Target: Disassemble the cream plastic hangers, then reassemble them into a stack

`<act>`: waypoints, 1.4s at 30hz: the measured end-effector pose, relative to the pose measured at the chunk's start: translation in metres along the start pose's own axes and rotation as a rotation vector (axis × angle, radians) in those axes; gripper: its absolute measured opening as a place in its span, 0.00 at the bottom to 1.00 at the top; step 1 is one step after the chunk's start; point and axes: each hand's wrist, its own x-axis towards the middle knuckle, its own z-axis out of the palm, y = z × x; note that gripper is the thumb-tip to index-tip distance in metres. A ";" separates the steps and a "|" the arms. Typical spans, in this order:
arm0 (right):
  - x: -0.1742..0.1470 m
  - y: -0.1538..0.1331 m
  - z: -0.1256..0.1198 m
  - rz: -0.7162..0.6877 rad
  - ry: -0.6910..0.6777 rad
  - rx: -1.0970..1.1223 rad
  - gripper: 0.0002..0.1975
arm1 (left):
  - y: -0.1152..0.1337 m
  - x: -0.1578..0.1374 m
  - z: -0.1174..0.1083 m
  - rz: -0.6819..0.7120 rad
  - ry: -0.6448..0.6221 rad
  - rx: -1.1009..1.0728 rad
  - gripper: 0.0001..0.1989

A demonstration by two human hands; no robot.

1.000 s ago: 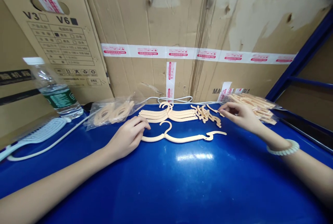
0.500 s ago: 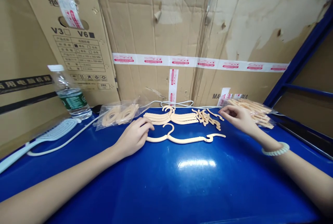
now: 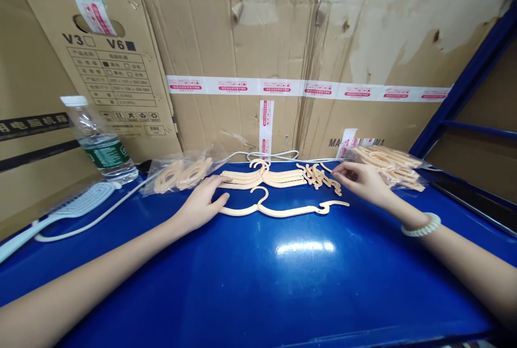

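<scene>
A peach-coloured clothes hanger [image 3: 286, 211] lies flat on the blue table, with a small curved hook piece [image 3: 331, 206] at its right end. Behind it rests a stack of similar hangers [image 3: 283, 178]. My left hand [image 3: 200, 202] is open at the left ends of the hangers, its fingers stretched toward the stack and its thumb apart beside the front hanger. To the right of the stack is a loose pile of small hook pieces [image 3: 317, 176]. My right hand [image 3: 363, 181] is closed in a pinch on a small hook piece [image 3: 325, 167] at the pile's right edge; the fingers partly hide it.
Clear bags of peach parts lie at left [image 3: 183, 173] and right [image 3: 388, 162]. A water bottle [image 3: 107, 151], a pale hairbrush [image 3: 86, 200] and a white cable [image 3: 97, 224] are at the left. Cardboard [image 3: 238, 122] stands behind; a dark flat device [image 3: 476, 205] lies far right.
My right hand has moved slightly left and closed over the hook piece at the pile's edge. My left hand's fingers have spread out toward the stack. The view has shifted slightly.
</scene>
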 end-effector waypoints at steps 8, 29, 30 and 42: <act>0.012 0.012 0.016 -0.202 -0.029 -0.096 0.13 | 0.000 0.006 0.000 -0.024 -0.031 0.028 0.19; 0.026 0.026 0.029 -0.445 -0.156 -0.162 0.15 | -0.001 0.023 0.003 -0.001 -0.088 0.041 0.10; 0.026 0.026 0.027 -0.448 -0.150 -0.161 0.14 | 0.000 0.022 0.001 -0.004 -0.076 0.041 0.10; 0.023 0.025 0.025 -0.473 -0.110 -0.147 0.14 | 0.023 0.008 -0.010 -0.002 0.130 -0.015 0.09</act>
